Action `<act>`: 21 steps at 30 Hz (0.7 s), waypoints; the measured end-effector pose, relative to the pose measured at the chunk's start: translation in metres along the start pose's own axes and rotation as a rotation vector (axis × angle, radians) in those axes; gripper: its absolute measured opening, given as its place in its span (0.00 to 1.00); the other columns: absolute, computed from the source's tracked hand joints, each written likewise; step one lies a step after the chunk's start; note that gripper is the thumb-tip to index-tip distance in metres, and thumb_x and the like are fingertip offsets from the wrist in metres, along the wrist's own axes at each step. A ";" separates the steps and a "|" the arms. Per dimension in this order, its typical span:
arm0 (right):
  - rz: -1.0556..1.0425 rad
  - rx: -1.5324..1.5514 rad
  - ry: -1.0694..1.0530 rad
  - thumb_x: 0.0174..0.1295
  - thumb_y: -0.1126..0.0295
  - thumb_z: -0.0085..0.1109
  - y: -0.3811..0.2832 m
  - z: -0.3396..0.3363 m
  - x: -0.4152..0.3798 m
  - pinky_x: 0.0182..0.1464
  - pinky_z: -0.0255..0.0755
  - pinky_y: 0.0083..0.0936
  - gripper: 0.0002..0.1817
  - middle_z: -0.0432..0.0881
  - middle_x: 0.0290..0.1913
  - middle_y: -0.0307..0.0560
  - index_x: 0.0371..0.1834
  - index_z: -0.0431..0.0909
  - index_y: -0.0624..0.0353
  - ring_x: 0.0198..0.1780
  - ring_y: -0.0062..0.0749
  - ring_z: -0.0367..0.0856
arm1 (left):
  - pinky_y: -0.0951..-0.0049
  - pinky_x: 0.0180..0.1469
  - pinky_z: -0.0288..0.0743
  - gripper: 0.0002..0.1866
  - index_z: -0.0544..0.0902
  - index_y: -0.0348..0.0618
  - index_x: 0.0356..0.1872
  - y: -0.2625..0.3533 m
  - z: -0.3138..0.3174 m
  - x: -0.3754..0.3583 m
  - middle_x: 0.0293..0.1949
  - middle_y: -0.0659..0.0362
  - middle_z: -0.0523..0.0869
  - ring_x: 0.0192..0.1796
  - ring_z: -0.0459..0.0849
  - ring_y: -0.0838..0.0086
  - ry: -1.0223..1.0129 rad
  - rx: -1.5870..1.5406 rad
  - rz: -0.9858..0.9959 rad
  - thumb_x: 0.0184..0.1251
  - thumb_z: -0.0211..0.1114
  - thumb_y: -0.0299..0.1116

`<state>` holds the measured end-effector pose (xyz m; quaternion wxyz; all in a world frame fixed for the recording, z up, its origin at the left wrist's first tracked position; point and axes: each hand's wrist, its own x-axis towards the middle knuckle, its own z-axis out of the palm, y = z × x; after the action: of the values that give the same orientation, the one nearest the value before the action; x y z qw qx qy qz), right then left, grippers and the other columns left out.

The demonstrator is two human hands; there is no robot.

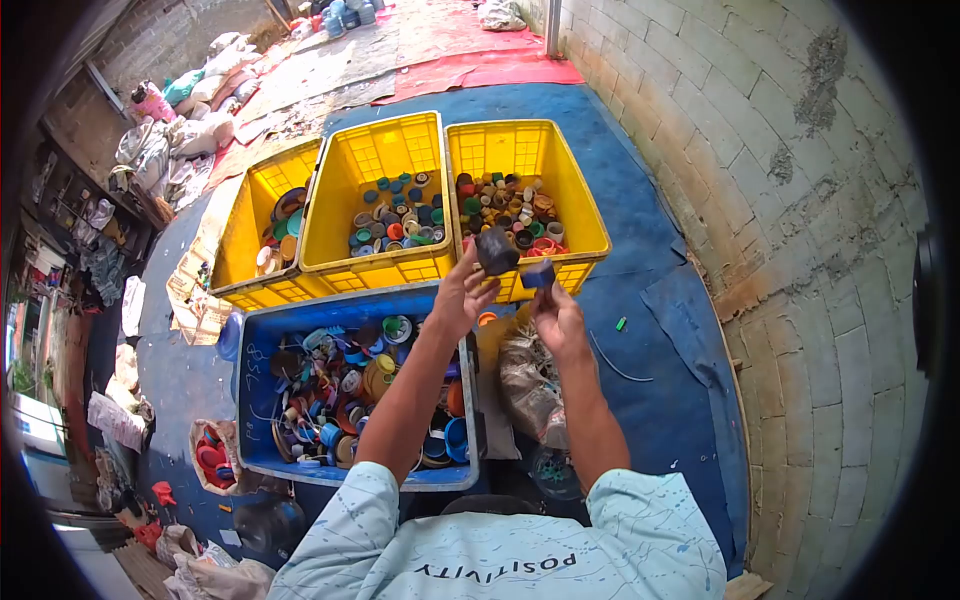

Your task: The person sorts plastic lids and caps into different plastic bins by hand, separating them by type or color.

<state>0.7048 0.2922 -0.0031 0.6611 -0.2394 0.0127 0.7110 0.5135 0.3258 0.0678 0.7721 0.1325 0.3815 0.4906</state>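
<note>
The left hand (pixel 462 292) is raised, forearm extended forward, fingers closed on one dark cap (pixel 496 250) held above the near rim of the right yellow crate (pixel 585 225). The cap's facing and long axis cannot be determined. The right hand (pixel 557 315) is raised beside it, fingers pinching one small blue cap (pixel 538 273), just apart from the dark cap. Three yellow crates stand side by side ahead, each holding mixed caps. One blue crate (pixel 252 395) of caps sits below the left forearm.
</note>
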 end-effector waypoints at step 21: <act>-0.213 -0.675 0.383 0.63 0.70 0.58 0.115 -0.025 -0.151 0.42 0.70 0.26 0.16 0.76 0.44 0.35 0.54 0.71 0.51 0.41 0.22 0.74 | 0.35 0.51 0.69 0.26 0.68 0.43 0.12 0.116 -0.023 -0.392 0.17 0.57 0.71 0.24 0.72 0.70 -1.101 -0.360 0.397 0.69 0.62 0.44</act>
<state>0.6056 0.1287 -0.0054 0.6009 -0.5711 -0.1236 0.5455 0.3313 0.0409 0.2994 0.7602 0.3024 -0.1944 0.5412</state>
